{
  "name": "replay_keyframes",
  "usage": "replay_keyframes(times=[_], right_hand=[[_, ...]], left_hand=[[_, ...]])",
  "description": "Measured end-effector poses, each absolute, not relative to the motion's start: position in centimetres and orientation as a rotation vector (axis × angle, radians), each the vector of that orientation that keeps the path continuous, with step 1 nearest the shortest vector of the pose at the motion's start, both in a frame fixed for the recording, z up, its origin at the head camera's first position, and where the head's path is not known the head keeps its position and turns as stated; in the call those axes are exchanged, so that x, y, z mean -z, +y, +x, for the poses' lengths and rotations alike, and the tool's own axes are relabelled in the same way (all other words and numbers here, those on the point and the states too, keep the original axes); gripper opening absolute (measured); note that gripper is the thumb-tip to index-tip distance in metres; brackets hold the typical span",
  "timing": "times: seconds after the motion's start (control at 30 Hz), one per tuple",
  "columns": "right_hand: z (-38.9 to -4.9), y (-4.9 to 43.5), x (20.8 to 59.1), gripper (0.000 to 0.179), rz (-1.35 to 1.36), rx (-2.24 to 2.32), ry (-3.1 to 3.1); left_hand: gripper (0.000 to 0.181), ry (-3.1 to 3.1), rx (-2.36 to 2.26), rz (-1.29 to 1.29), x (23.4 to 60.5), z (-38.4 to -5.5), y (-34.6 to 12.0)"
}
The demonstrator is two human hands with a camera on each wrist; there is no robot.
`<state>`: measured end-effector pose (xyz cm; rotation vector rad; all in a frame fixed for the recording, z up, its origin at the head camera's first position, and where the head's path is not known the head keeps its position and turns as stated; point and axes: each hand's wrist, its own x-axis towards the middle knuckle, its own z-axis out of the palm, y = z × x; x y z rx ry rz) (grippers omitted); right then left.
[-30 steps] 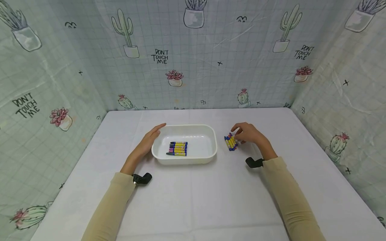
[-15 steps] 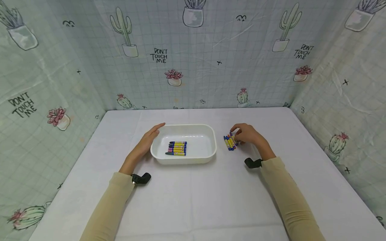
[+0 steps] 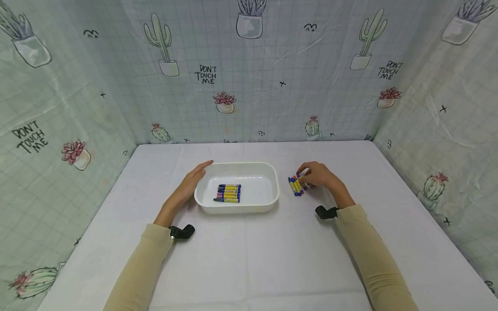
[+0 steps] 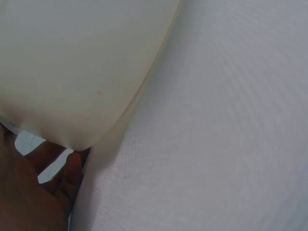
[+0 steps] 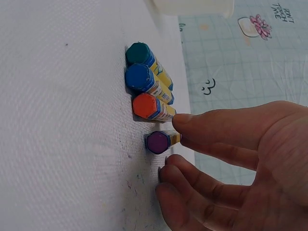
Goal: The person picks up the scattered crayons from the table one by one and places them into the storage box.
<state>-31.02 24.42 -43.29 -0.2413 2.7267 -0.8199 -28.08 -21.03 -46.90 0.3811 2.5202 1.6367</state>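
Note:
A white rectangular tray [image 3: 258, 208] stands on the table with several crayons [image 3: 228, 193] lying side by side in its left half. My left hand [image 3: 189, 183] rests against the tray's left end, fingers extended along its rim; the left wrist view shows them by the outer wall. To the right of the tray my right hand [image 3: 320, 175] is over a small group of crayons. Its thumb and index finger pinch a purple crayon [image 5: 158, 142], which lies a little apart. Next to it lie an orange crayon [image 5: 146, 106], a blue crayon [image 5: 139, 77] and a green crayon [image 5: 138, 53].
A white cloth covers the table [image 3: 249, 259]. Patterned fabric with cacti [image 3: 249, 86] hangs behind and on both sides. A black wrist camera [image 3: 183, 232] is on the left wrist and another black wrist camera [image 3: 326, 212] on the right.
My right hand's fingers have shifted slightly to the left over the loose crayons. The left hand and the tray stay in place.

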Motion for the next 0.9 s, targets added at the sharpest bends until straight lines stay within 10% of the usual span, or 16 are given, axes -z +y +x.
replay_keyframes(times=[0.9], right_hand=[[-30.81, 24.58, 43.15, 0.045, -0.193, 0.761, 2.718]], left_hand=[[0.050, 2.522, -1.632, 0.382, 46.81, -27.94, -20.87]])
